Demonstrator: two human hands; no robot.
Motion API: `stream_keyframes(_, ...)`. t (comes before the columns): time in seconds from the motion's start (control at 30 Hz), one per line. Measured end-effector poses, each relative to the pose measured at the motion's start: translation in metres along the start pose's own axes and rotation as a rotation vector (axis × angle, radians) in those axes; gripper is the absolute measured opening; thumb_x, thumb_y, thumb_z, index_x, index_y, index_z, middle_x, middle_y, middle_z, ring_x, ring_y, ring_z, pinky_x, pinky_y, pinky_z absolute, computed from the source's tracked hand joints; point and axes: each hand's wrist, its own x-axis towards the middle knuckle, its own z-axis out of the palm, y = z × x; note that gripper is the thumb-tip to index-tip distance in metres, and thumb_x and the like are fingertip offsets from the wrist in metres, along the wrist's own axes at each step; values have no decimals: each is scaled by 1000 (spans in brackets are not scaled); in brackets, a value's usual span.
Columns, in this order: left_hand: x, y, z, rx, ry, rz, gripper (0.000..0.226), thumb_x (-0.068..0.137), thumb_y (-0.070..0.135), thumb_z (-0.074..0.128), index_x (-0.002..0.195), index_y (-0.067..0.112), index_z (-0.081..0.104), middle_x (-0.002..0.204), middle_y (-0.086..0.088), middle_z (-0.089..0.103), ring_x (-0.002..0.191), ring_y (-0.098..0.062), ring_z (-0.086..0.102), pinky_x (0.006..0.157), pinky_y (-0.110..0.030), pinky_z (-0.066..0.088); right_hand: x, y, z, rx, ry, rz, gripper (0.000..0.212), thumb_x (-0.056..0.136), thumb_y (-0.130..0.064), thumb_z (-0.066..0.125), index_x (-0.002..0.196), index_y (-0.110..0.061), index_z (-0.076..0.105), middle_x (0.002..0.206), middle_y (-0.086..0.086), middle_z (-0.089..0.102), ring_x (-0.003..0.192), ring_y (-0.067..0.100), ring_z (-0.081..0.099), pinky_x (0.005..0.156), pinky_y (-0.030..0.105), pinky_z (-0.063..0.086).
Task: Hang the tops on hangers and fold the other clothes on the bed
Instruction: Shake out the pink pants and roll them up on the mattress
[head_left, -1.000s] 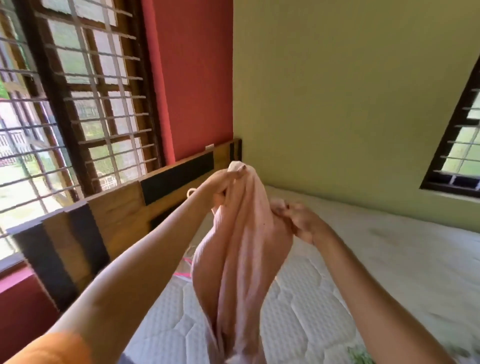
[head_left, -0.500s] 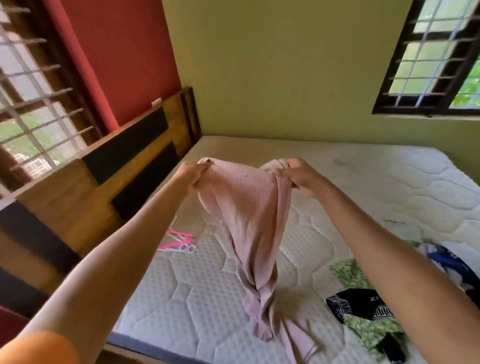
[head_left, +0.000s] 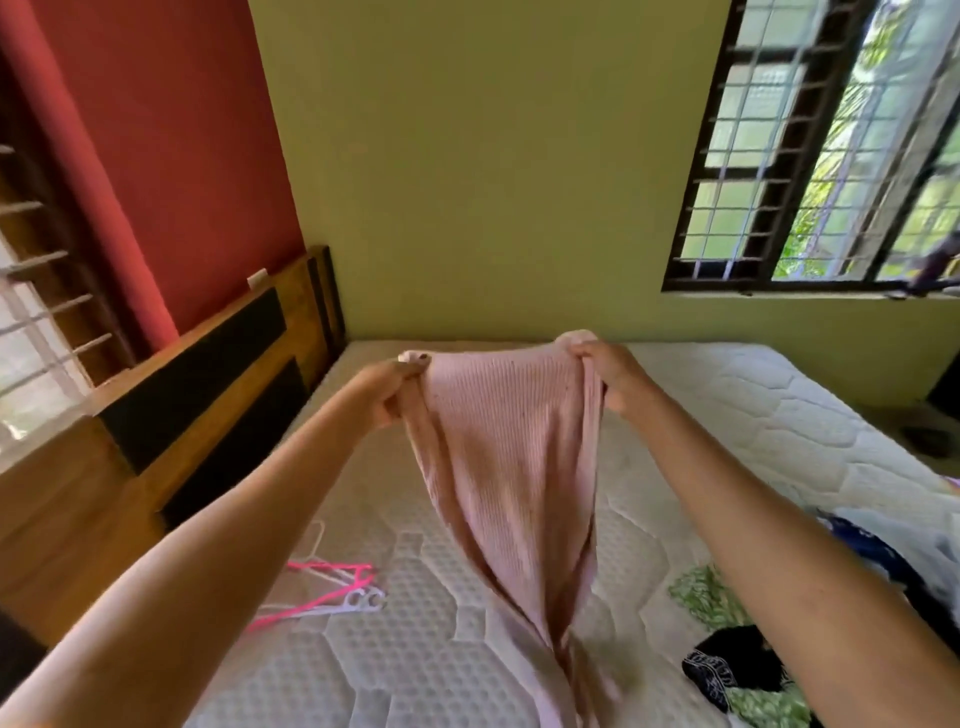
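Note:
A pale pink ribbed garment (head_left: 511, 457) hangs in front of me over the bed, its top edge stretched flat between both hands. My left hand (head_left: 387, 387) pinches the left corner and my right hand (head_left: 608, 371) grips the right corner. The cloth narrows and twists lower down, and its end trails on the white quilted mattress (head_left: 395, 670). Pink and white hangers (head_left: 332, 590) lie on the mattress to the left, below my left forearm.
A heap of other clothes, green patterned (head_left: 704, 597), black (head_left: 737, 662) and blue (head_left: 883, 545), lies at the right, partly behind my right arm. A wooden headboard (head_left: 208, 395) runs along the left. Barred windows are on the left and the right wall.
My hands have moved apart and spread the garment's top edge wide, where it was bunched before. The view has swung right and down, showing more of the bed.

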Motion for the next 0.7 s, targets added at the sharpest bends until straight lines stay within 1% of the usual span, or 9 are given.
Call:
stream_keyframes(0.1,-15,40,-1,-213,-25,169,14,94,27,54,83,18,57,71,2,64,68,-12,58,63,-29,51,5,-26,9,27,27,-219,21,94,-11,49,113,-6,56,87,7,61,74,19,62,71,31,49)
stream_keyframes(0.23,-22,62,0,47,-357,300,17,91,16,57,106,18,49,86,-3,60,73,-20,58,69,-34,49,5,-28,30,-745,-56,-424,65,90,2,48,146,-3,15,147,16,28,136,27,30,108,32,28)
stream_keyframes(0.3,-17,61,-2,205,-275,259,33,90,7,57,116,20,42,92,-6,54,81,-22,52,74,-38,47,2,-32,26,-707,-110,-275,62,88,8,48,144,-6,27,142,18,39,125,27,44,95,37,43)
stream_keyframes(0.37,-15,61,-8,181,-34,228,15,91,6,56,104,11,50,81,-5,54,70,-16,52,65,-29,45,-3,-43,16,-521,-70,-143,38,87,9,47,123,-6,50,110,20,56,88,26,58,65,35,48)
stream_keyframes(0.4,-14,63,-14,138,24,170,4,92,6,55,89,9,54,71,-3,54,60,-11,49,58,-24,42,-5,-47,11,-447,-32,-86,25,87,10,48,108,-3,52,98,18,56,74,24,56,60,33,46)
stream_keyframes(0.43,-13,66,-20,120,43,102,16,92,7,54,77,9,53,58,0,52,48,-6,46,51,-19,39,-7,-52,7,-375,-7,-44,14,87,10,50,94,-2,50,89,15,55,67,21,53,57,32,45)
stream_keyframes(0.53,-12,72,-32,224,101,51,28,95,10,51,67,10,51,30,7,41,24,-1,32,35,-13,31,-7,-65,2,-285,-6,-12,25,88,8,51,73,-9,41,72,8,46,61,16,45,54,30,41)
stream_keyframes(0.6,-11,77,-31,406,126,93,18,94,15,55,81,4,59,50,-2,56,40,-5,47,46,-17,42,-8,-75,4,-358,-71,5,24,89,4,47,72,-12,46,70,5,44,59,14,41,54,26,36)
stream_keyframes(0.7,-8,84,-31,838,-47,225,37,88,20,64,122,9,53,116,-7,52,107,-21,50,96,-35,43,-5,-81,2,-650,-195,-6,24,88,-3,48,75,-19,61,75,-1,51,68,12,42,61,24,33)
